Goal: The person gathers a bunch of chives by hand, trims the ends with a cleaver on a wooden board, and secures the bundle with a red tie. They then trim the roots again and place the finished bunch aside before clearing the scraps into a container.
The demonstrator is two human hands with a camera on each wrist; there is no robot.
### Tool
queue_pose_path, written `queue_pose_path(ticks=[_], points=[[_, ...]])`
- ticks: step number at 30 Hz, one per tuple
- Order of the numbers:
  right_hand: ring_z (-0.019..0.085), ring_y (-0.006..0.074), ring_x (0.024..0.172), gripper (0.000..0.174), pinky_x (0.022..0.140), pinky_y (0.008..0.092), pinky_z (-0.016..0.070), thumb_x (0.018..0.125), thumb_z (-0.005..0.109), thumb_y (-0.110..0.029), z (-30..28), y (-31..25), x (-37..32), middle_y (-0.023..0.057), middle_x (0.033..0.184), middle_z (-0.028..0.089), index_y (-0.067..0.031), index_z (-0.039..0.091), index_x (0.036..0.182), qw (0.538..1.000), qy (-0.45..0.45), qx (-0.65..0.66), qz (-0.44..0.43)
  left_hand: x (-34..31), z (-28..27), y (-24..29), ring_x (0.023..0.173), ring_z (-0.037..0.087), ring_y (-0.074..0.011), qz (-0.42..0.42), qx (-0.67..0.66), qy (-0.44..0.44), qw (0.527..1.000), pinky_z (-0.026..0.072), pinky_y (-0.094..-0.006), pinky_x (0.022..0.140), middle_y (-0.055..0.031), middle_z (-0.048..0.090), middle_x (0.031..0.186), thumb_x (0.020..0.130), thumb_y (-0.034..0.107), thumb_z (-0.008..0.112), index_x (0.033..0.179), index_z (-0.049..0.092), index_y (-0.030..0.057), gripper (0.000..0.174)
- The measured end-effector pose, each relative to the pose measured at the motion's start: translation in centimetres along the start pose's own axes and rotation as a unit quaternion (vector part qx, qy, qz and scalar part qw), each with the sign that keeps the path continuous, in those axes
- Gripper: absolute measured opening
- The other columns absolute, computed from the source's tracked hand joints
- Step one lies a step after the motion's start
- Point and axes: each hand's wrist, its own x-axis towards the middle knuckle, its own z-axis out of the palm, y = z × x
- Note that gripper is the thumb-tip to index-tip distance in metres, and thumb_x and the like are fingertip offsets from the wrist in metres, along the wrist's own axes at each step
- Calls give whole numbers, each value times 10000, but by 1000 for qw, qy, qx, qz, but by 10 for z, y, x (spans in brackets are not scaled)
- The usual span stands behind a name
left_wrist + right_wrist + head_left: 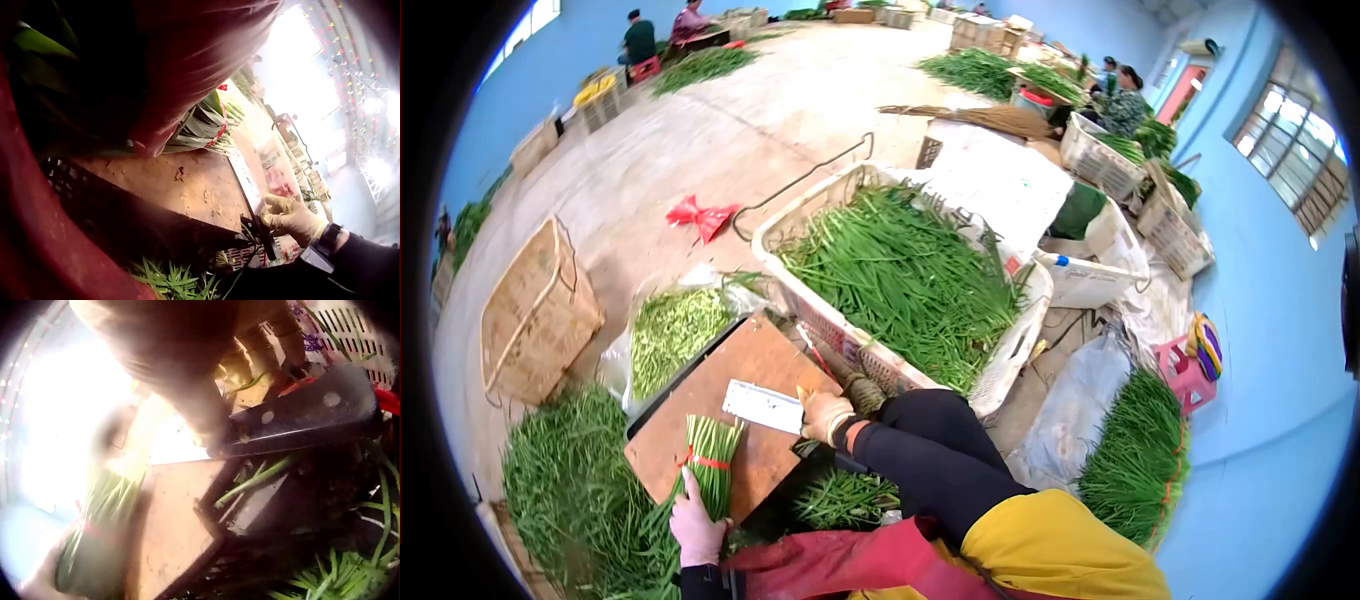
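Observation:
On a brown cutting board lies a bunch of garlic chives, bound with a red band, its pale stem ends pointing away from the person. The gloved left hand grips the bunch just below the band, thumb on one side and fingers on the other. A cleaver is in the gloved right hand, its broad blade over the board close to the stem ends. Its black riveted handle shows in the right wrist view, partly covered by fingers.
Past the board stands a white crate heaped with loose greens. Pale trimmings fill a plastic bag beside the board. More greens lie at the left, near an upright tan basket. Bound bunches lie by a pink stool.

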Motion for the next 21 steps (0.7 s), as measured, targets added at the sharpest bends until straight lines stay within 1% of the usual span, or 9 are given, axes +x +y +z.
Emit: queue_pose_path(ticks=[1,5,9,11,12,13,15,17,21], points=[[643,310,971,940,778,434,530,750,724,-311,0,0,-3,192,1131,626,-20,208,1480,999,-39,-37,-4,2,0,1,873,602,-333,7,2,6,1000,505,-437,716,-157,557,1011,515,287,904,1512,88,117,1299],[646,337,945,898,729,477,527,800,710,-278,23,0,-13,197,1088,634,-30,181,1482,996,-16,-84,-14,5,5,4,883,601,-329,-17,9,-10,1000,502,-429,718,-157,560,1008,515,294,904,1516,87,125,1303],[653,347,838,350,675,455,520,912,476,-145,39,10,-12,201,929,660,-74,496,1254,989,118,48,-75,3,11,-5,863,602,-356,30,-35,22,999,500,-438,699,-184,575,980,528,281,895,1513,98,116,1278],[648,332,844,256,739,422,520,889,510,-119,24,-6,-9,183,1007,658,-61,583,1128,995,5,-19,-97,3,3,-2,848,606,-378,24,-63,17,998,503,-453,702,-211,583,965,562,256,878,1502,140,118,1203],[666,335,897,299,763,455,529,871,584,-357,78,25,33,172,1058,668,-105,693,990,945,22,-131,-299,-1,-2,-2,850,612,-377,30,-68,32,997,508,-457,714,-203,584,962,583,260,867,1496,154,114,1168],[677,346,845,358,719,453,530,900,554,-366,81,22,32,163,1015,682,-88,650,1105,975,5,170,-144,0,-2,-3,863,619,-356,15,-36,1,999,516,-446,720,-185,584,984,592,288,866,1495,158,119,1160],[664,323,708,398,636,425,520,931,534,-327,52,-10,4,148,895,683,-51,566,1216,939,73,298,-156,7,2,-3,864,625,-324,-3,12,-19,1000,522,-428,718,-162,585,995,588,321,870,1497,156,127,1172],[621,246,616,424,592,376,502,940,543,-270,9,-42,-19,114,818,656,-15,492,1276,939,-105,325,-34,8,3,-6,867,626,-301,1,33,-22,999,523,-410,710,-146,582,988,585,342,872,1500,151,131,1183],[541,155,519,370,472,325,455,946,550,-268,26,-40,-23,64,706,583,-19,535,1219,938,-122,323,-40,1,2,-1,842,620,-294,11,23,-1,1000,517,-411,689,-135,574,979,593,340,869,1493,182,122,1152]])
